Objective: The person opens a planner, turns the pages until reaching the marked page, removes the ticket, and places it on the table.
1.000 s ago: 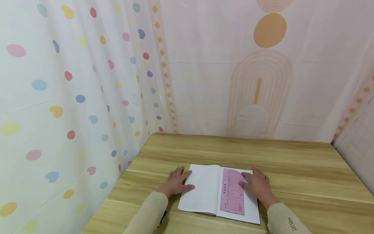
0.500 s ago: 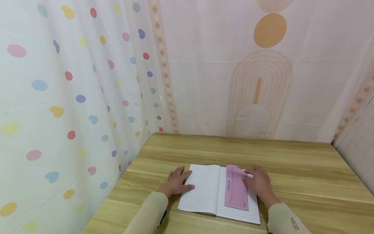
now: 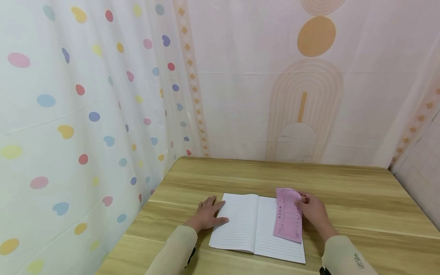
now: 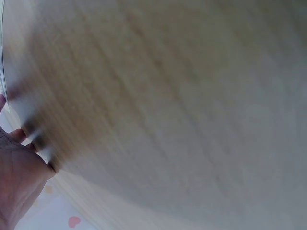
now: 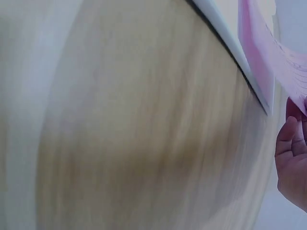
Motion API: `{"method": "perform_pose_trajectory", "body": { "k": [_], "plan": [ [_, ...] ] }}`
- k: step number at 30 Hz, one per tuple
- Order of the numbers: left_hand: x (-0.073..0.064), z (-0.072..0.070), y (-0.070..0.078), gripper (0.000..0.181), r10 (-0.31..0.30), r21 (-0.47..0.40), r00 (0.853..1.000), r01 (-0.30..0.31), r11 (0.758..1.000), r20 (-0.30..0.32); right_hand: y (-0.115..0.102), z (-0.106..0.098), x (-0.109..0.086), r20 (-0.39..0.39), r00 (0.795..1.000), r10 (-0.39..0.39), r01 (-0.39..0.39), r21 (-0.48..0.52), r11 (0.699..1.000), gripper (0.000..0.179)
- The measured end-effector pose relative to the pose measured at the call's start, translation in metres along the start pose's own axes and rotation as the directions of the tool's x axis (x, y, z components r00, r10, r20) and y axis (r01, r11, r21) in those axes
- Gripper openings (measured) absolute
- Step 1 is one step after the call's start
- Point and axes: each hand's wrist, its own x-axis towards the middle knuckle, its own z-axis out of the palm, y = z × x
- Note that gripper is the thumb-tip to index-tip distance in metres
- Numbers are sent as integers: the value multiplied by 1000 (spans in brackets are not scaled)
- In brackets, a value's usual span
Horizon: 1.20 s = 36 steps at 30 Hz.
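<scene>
An open notebook (image 3: 237, 225) with lined white pages lies flat on the table. My left hand (image 3: 206, 214) rests at its left edge with fingers spread, the thumb on the page; in the left wrist view that hand (image 4: 21, 172) shows at the left side. A pink printed form slip (image 3: 288, 217) hangs over the right page, its upper part bent. My right hand (image 3: 313, 209) pinches the slip by its right edge. In the right wrist view the slip (image 5: 268, 52) curves up from above the notebook's corner to the curled fingers of the right hand (image 5: 293, 158).
The wood-grain table (image 3: 275, 175) reaches back to a pale curtain (image 3: 233, 114) with arch patterns. A dotted curtain (image 3: 103, 172) hangs along the left side. At the right is a light wall (image 3: 423, 164).
The pink slip lay flat on the right page; my right hand has pinched it and drawn it up and to the right. My left hand and the notebook have stayed in place.
</scene>
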Motion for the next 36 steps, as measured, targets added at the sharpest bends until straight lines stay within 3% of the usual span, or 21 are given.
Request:
{"method": "perform_pose_trajectory", "body": {
  "k": [9, 17, 27, 36],
  "plan": [
    [1, 1, -1, 75, -4, 1, 1000, 4, 1000, -3, 13, -20, 2, 12, 999, 31, -30, -63, 998, 57],
    [0, 0, -1, 76, -2, 6, 1000, 2, 1000, -1, 26, -36, 3, 13, 998, 65, -64, -59, 996, 59],
    [0, -1, 0, 75, -5, 12, 1000, 5, 1000, 2, 41, -57, -4, 25, 998, 60, -58, -82, 995, 60],
    [-1, 0, -1, 76, 6, 3, 1000, -6, 1000, -1, 49, -62, -7, 14, 998, 54, -52, -119, 992, 58]
  ]
}}
